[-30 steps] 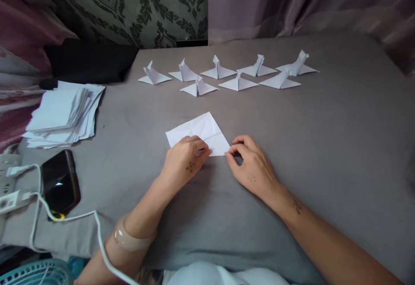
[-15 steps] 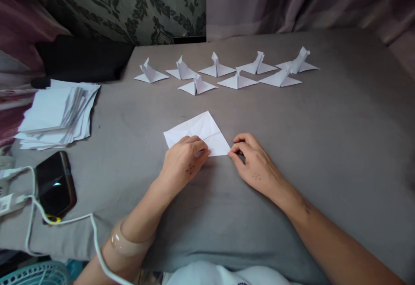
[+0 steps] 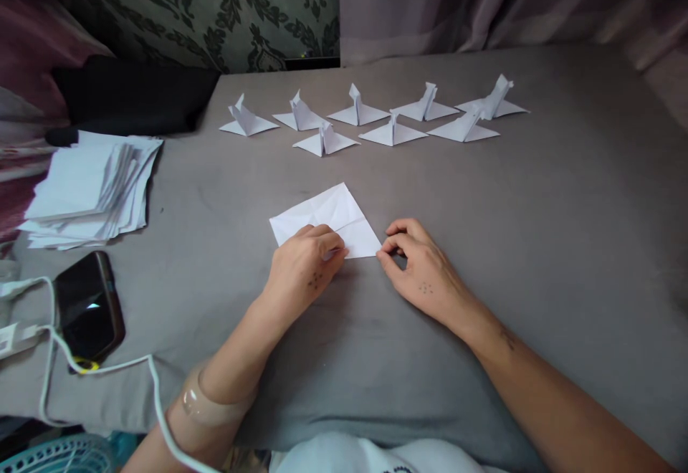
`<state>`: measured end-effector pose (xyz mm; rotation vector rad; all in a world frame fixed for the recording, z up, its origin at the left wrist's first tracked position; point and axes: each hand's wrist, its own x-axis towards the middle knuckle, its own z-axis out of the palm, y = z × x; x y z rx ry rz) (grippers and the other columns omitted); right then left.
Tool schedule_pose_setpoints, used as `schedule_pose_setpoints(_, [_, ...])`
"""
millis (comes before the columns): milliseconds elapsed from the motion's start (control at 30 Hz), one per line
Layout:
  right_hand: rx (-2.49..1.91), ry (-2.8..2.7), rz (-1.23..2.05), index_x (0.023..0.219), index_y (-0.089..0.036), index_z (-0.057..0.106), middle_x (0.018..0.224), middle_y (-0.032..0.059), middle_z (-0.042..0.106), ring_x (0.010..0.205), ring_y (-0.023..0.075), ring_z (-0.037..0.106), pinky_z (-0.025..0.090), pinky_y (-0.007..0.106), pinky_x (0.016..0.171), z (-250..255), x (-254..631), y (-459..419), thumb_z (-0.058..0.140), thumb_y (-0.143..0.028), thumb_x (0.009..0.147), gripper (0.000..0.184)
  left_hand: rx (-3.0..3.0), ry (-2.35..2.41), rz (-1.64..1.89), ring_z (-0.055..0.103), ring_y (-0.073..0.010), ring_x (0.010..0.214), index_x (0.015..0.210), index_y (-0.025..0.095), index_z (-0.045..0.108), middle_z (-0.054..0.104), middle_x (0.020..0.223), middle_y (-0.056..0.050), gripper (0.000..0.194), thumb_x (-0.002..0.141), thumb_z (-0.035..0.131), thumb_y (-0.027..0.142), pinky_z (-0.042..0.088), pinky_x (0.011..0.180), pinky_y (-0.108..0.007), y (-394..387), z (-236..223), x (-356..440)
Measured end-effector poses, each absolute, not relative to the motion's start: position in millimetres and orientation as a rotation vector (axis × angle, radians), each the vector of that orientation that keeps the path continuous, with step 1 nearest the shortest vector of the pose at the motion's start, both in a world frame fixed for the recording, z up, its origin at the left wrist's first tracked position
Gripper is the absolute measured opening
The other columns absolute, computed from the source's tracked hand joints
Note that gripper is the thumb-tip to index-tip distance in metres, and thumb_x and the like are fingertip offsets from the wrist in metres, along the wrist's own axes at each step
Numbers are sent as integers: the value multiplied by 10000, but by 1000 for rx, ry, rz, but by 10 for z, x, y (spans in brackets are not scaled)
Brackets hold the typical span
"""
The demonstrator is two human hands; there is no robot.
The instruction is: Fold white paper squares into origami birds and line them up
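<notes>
Left hand [image 3: 301, 265] lay curled over the white paper [image 3: 336, 209], hold unclear; right hand [image 3: 422, 272], grip narrow, pinched its right corner. Paper looked creased, four-cornered, midway between the counter's [image 3: 564, 244] near and far edges. Eight folded figures [image 3: 356, 111] stood beyond.

- Dim indoor lt overall, soft/diffuse; exact source dir. unclear.
- Brightest: creased white paper sheet [image 3: 355, 235] + layered white paper stack [image 3: 75, 179].
- Soft shadow on grey cloth surface [image 3: 537, 208] below bare left hand [image 3: 306, 261].
- Small glare spot, glossy black rectangular phone [image 3: 86, 322]; shine on smooth beige armband [image 3: 207, 403].
- Purplish fabric curtain [image 3: 419, 7], top R: dark folds, soft detail.
- Wide-angle stretch nr edges.
</notes>
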<state>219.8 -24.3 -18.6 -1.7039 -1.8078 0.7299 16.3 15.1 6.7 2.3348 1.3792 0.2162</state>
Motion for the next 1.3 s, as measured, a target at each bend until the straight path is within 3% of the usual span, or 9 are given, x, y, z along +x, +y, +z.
schedule_pose_setpoints(500, [-1647,-1753,922,786,-198,570,1060,39,553,714,99,548,479,268,717,-159,2375,-188,566,-166,799,35,2322,1412,125,564,-186,854,824,235,646,671,912,-19,210,926,475,301,309,532,-249,152,117,185])
schedule_pose_setpoints(633, [-1679,-1651,937,878,-210,575,872,8,593,657,114,540,463,266,653,-116,2367,-182,555,-161,786,106,2319,1440,101,562,-185,864,799,237,641,671,898,-6,185,910,495,264,297,527,-252,148,137,205])
schedule_pose_setpoints(800, [-1494,-1663,916,940,-216,563,911,17,624,819,141,604,479,270,760,-110,2069,-236,485,-135,828,158,2342,1427,135,572,-189,889,810,233,643,667,900,-12,169,902,508,275,308,539,-257,148,126,203])
schedule_pose_setpoints(967, [-1431,-1819,819,926,-198,564,933,39,589,818,142,589,481,275,777,-184,1922,-283,439,-78,836,195,2301,1407,202,584,-196,875,823,218,656,659,895,-34,195,899,505,315,365,605,-267,155,103,152])
schedule_pose_setpoints(1133, [-1380,-1933,658,986,-187,630,1014,79,606,899,171,597,484,309,846,-204,1920,-334,414,-38,844,299,2070,1374,299,591,-187,803,826,200,686,668,917,-42,199,846,569,360,417,657,-280,201,111,31])
schedule_pose_setpoints(1300, [-1345,-1971,587,1021,-194,666,1037,85,611,954,186,601,492,319,872,-243,1922,-375,417,-27,840,350,1807,1290,391,547,-145,702,799,158,689,637,838,-36,263,788,650,418,401,606,-247,268,95,-112])
